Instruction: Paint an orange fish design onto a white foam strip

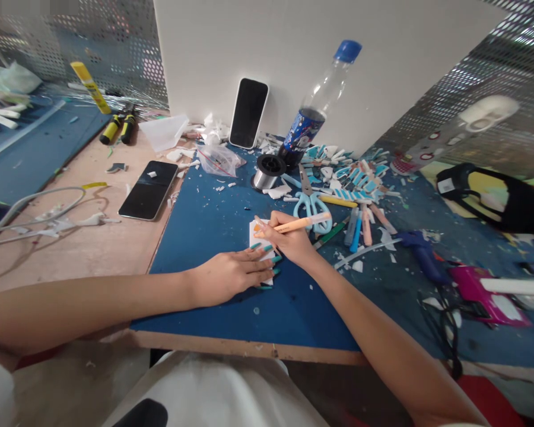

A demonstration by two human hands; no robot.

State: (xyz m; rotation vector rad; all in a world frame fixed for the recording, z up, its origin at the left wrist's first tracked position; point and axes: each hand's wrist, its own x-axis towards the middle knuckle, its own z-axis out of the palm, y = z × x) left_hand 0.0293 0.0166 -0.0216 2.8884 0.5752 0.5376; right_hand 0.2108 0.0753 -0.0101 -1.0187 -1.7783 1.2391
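My left hand (pixel 231 274) lies flat on the blue mat (pixel 204 237), fingers stretched out, pressing down a small white piece (pixel 254 232). My right hand (pixel 290 240) is closed on an orange pen (pixel 300 223), whose tip rests on the white piece just above my left fingers. The pen's shaft points to the right, toward the light blue scissors (pixel 310 206).
Behind my hands are a wire spool (pixel 267 171), a blue-capped bottle (pixel 317 107), a phone leaning on the white board (pixel 248 112), a phone lying flat (pixel 148 190), and a pile of blue and white scraps (pixel 356 175). A blue glue gun (pixel 420 249) and several pens lie right.
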